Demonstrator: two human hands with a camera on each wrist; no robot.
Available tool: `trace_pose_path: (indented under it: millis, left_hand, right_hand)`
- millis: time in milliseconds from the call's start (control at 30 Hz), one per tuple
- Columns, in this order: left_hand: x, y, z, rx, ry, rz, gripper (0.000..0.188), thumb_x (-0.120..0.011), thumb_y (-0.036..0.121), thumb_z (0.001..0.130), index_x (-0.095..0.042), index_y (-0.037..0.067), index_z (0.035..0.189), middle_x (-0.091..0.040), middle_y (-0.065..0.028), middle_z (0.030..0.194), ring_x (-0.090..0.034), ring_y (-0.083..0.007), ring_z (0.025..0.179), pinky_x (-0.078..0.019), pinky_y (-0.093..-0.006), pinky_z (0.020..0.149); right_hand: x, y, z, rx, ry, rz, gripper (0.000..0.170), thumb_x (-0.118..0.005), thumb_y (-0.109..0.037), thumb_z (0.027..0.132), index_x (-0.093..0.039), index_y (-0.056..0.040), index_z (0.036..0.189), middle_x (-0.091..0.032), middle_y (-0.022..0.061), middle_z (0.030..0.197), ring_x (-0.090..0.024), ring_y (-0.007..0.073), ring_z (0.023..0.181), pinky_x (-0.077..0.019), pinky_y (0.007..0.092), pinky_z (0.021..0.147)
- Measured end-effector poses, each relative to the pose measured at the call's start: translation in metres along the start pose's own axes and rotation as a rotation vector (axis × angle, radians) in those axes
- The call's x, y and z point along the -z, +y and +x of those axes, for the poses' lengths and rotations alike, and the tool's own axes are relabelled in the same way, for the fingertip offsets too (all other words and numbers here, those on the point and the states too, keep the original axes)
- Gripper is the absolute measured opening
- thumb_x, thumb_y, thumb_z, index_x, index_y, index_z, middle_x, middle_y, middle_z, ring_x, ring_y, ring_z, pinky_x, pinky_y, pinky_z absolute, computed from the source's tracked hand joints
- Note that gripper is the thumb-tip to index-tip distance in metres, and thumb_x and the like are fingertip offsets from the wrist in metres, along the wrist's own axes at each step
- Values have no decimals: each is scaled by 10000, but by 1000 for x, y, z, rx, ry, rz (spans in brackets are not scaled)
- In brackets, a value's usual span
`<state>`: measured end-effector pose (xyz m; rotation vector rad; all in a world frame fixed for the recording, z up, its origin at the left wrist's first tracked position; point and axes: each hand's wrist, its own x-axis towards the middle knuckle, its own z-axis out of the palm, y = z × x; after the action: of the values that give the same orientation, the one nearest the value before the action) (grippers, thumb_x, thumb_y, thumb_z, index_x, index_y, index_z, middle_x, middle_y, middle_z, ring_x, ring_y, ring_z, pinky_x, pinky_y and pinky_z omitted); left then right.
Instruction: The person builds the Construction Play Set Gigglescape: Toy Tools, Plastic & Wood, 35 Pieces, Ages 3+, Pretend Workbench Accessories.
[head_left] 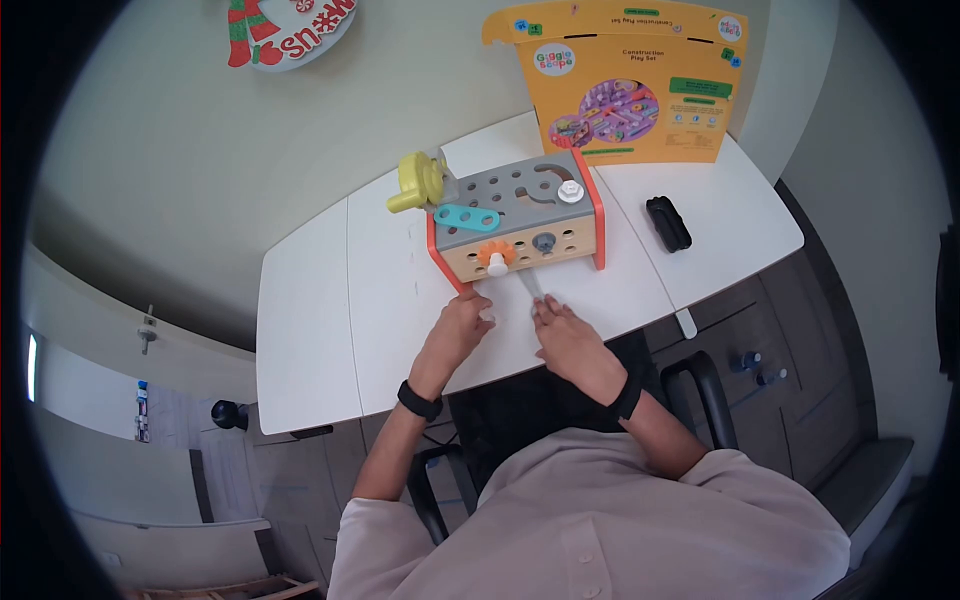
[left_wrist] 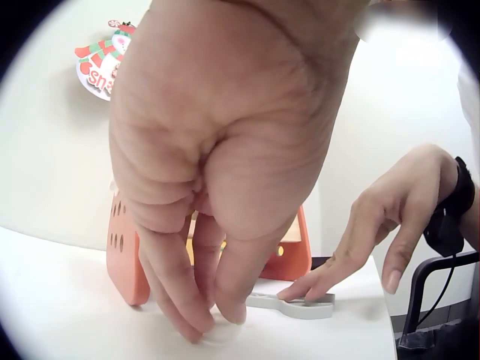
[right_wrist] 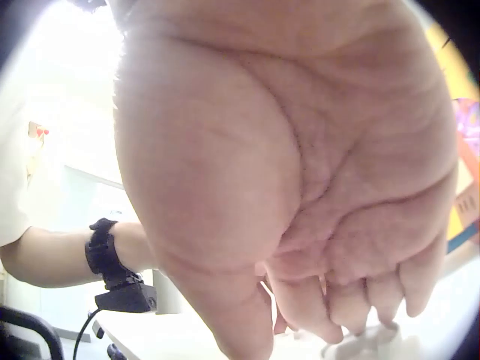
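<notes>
In the head view, my left hand [head_left: 458, 328] is low at the left front of a toy workbench [head_left: 512, 222]. Its thumb and fingertips pinch a small white round piece [left_wrist: 222, 334] at the tabletop, partly hidden by the fingers. My right hand [head_left: 578, 352] rests its fairly straight fingertips on the handle end of a grey toy wrench [left_wrist: 306, 306] lying flat before the bench. An orange gear [head_left: 496, 252] with a white bolt and a grey bolt [head_left: 543, 243] sit in the bench's wooden front. A teal strip with holes [head_left: 467, 218] lies on the grey top.
A yellow-green toy piece [head_left: 420, 182] stands at the bench's back left, and a white nut [head_left: 570, 191] sits on its right. The yellow play set box [head_left: 640, 90] stands behind. A black case [head_left: 668, 223] lies right on the white table [head_left: 305, 300].
</notes>
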<state>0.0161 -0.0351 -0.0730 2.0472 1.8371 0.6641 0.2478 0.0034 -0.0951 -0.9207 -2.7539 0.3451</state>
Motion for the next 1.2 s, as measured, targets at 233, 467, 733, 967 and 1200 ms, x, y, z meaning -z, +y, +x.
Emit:
trace_pose_path:
  millis: [233,467,733,967,1200]
  left_hand:
    - [20,24,-17,-7,-221,130,376,-785,102,867,-696,-45,1202,-740,-208,1123,-730,-347,921,-582,-398,831]
    - [7,15,-9,-48,-300,136,555,-766,205,895,-595,-60,1352,-584,-245,1429,-613,-392,1243,-499,-414,1066]
    - [-6,7,16,-68,-247,170,642,-759,236,903,-527,-25,1442,-503,-243,1517,-610,-398,1259,-488,-416,1086]
    - [-7,12,23,-33,-276,79,612,-753,216,908,-538,-10,1435,-494,-260,1515,-584,-402,1293,-485,-416,1091]
    - [-10,9,24,-53,-243,35,577,-751,202,914,-558,5,1421,-481,-250,1530,-534,-397,1357,-471,-425,1115]
  right_hand:
    - [12,22,2,-45,-26,100,491,-783,-98,819,-636,106,1240,-574,255,1425,-503,370,1398,-448,413,1147]
    - [10,11,-2,-44,7,86,489,-790,-87,806,-647,93,1237,-598,237,1393,-528,375,1371,-459,410,1136]
    - [-11,33,23,-113,49,-98,494,-711,-78,855,-621,66,1319,-525,199,1502,-468,347,1433,-409,427,1181]
    - [-3,33,22,-26,37,63,520,-728,-76,844,-618,40,1338,-520,184,1515,-480,335,1426,-404,420,1186]
    - [-9,45,32,-94,13,8,476,-731,-54,825,-651,41,1285,-548,176,1492,-501,323,1410,-433,416,1164]
